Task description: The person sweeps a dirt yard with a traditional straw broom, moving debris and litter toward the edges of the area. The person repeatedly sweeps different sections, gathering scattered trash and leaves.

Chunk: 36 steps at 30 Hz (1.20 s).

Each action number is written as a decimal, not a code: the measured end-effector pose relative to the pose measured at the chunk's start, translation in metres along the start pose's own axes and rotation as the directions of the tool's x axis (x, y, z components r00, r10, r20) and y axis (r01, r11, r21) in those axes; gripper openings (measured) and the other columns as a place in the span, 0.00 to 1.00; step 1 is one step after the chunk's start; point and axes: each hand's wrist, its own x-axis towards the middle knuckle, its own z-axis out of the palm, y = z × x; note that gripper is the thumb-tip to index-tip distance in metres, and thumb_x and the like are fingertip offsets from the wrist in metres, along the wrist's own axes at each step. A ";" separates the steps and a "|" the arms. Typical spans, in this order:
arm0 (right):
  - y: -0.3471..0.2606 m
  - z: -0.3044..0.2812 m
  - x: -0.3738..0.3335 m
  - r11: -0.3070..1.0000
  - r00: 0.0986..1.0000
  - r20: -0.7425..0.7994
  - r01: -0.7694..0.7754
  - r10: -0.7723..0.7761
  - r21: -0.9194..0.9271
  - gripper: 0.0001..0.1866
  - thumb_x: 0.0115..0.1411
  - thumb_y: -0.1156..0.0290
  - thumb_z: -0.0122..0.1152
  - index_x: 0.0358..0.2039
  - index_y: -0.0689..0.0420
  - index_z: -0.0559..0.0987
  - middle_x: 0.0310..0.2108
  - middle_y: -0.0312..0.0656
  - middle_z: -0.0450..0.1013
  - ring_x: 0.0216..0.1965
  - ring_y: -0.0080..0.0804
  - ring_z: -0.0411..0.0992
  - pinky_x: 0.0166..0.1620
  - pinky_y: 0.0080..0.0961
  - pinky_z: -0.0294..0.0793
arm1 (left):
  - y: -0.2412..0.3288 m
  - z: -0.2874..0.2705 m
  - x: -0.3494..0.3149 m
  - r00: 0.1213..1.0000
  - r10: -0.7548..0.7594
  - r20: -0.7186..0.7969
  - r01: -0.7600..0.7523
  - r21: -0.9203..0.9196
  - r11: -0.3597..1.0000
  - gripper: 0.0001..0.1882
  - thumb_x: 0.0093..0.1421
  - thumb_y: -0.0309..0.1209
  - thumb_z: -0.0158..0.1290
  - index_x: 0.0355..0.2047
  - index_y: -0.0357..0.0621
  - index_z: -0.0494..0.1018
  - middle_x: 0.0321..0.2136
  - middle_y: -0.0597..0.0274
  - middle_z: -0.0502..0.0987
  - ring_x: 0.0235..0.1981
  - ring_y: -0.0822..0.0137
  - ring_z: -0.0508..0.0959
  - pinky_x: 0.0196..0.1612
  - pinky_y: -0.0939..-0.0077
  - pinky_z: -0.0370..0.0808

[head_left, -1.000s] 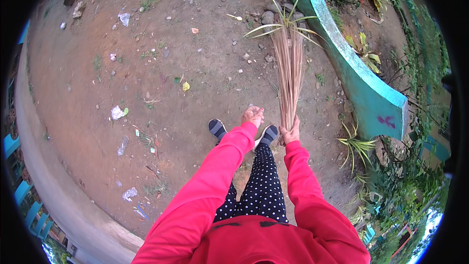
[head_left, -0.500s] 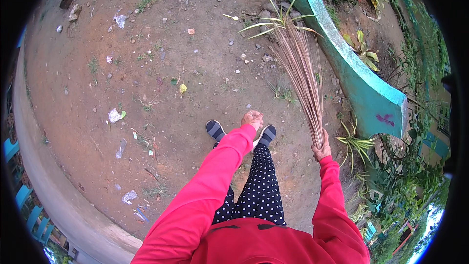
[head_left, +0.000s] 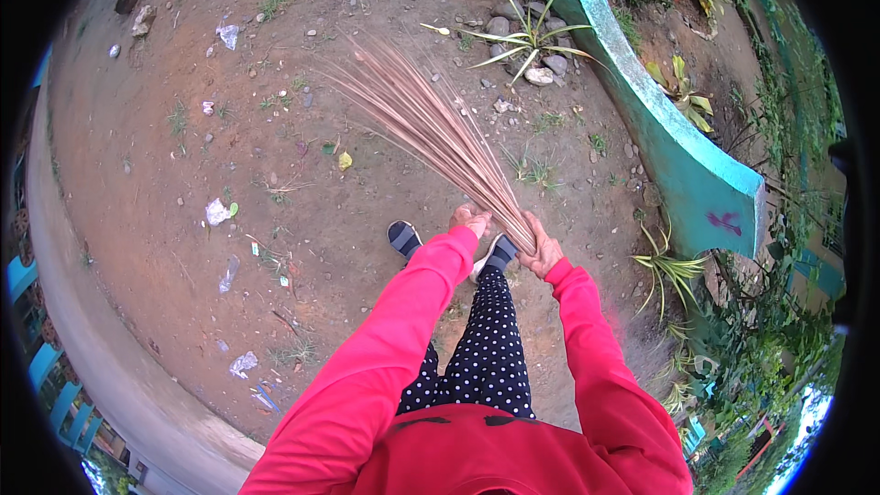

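A stick broom (head_left: pixel 431 128), a bundle of thin brown sticks, slants over the dirt with its spread tips toward the far left. My right hand (head_left: pixel 543 249) is closed round its bound near end. Close against the left side of the sticks, a little farther up, is my left hand (head_left: pixel 469 218), its fingers curled. Whether those fingers grip the broom or something small is hidden. Both hands are just above my sandalled feet (head_left: pixel 403 238).
A curved teal concrete border (head_left: pixel 660 110) runs along the right, with a spiky plant (head_left: pixel 530 37) among stones beside it. Plastic scraps (head_left: pixel 217 212), a yellow leaf (head_left: pixel 345 160) and pebbles lie on the dirt. At the left curves a concrete kerb (head_left: pixel 101 330).
My right hand has brought the broom in from the right to beside my left hand. The broom's tips have swung left, uncovering the spiky plant and stones.
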 end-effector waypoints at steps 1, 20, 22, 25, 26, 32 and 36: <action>-0.001 0.008 -0.001 0.997 0.998 -0.050 -0.034 0.038 0.063 0.40 0.35 0.74 0.53 0.49 0.52 0.46 0.40 0.48 0.60 0.33 0.35 0.64 0.34 0.25 0.64 | 0.002 -0.003 -0.001 1.000 -0.010 0.019 0.011 -0.055 0.998 0.07 0.46 0.31 0.47 0.24 0.42 0.64 0.14 0.62 0.70 0.11 0.74 0.69 0.12 0.83 0.65; -0.079 0.063 0.151 0.924 0.970 -0.228 0.006 0.089 0.383 0.37 0.38 0.75 0.53 0.48 0.47 0.46 0.18 0.45 0.65 0.07 0.28 0.60 0.09 0.22 0.59 | 0.037 -0.114 0.011 0.998 0.030 -0.050 -0.045 -0.323 0.945 0.21 0.48 0.44 0.42 0.35 0.40 0.62 0.22 0.59 0.71 0.19 0.70 0.71 0.18 0.79 0.65; -0.089 0.060 0.187 0.884 0.931 -0.233 -0.157 0.281 0.441 0.37 0.37 0.75 0.53 0.48 0.47 0.46 0.19 0.45 0.65 0.07 0.29 0.60 0.09 0.23 0.60 | 0.035 -0.126 0.011 0.997 0.028 -0.072 -0.049 -0.301 0.952 0.21 0.48 0.44 0.42 0.36 0.41 0.61 0.22 0.59 0.71 0.19 0.69 0.72 0.18 0.78 0.66; -0.100 0.034 0.211 0.850 0.899 0.185 -0.437 0.398 0.293 0.37 0.36 0.75 0.54 0.47 0.49 0.47 0.23 0.46 0.65 0.13 0.31 0.64 0.15 0.24 0.64 | 0.034 -0.146 0.010 0.997 -0.010 -0.083 -0.018 -0.329 0.944 0.19 0.48 0.43 0.43 0.35 0.43 0.62 0.21 0.60 0.71 0.18 0.71 0.71 0.16 0.79 0.65; -0.101 0.024 0.207 0.901 0.936 0.168 -0.345 0.310 0.261 0.37 0.36 0.75 0.54 0.47 0.50 0.48 0.25 0.46 0.65 0.17 0.31 0.64 0.19 0.24 0.64 | 0.034 -0.151 0.009 0.997 -0.007 -0.073 -0.018 -0.340 0.940 0.18 0.48 0.43 0.43 0.34 0.43 0.62 0.21 0.61 0.71 0.17 0.72 0.71 0.16 0.80 0.64; -0.095 0.017 0.153 0.907 0.997 -0.003 0.071 -0.077 0.416 0.38 0.35 0.74 0.57 0.47 0.57 0.49 0.35 0.46 0.62 0.35 0.32 0.62 0.36 0.23 0.62 | 0.062 -0.155 0.003 0.997 -0.008 0.076 0.028 -0.276 0.961 0.20 0.48 0.44 0.43 0.38 0.46 0.60 0.28 0.60 0.70 0.28 0.66 0.71 0.33 0.66 0.65; -0.106 0.039 0.186 0.947 0.965 -0.228 -0.047 0.125 0.319 0.38 0.35 0.74 0.56 0.47 0.57 0.48 0.33 0.48 0.63 0.33 0.33 0.64 0.34 0.23 0.63 | 0.090 -0.139 0.001 0.989 0.050 0.140 -0.015 -0.243 0.970 0.20 0.47 0.45 0.43 0.37 0.47 0.61 0.29 0.61 0.70 0.29 0.68 0.70 0.35 0.64 0.63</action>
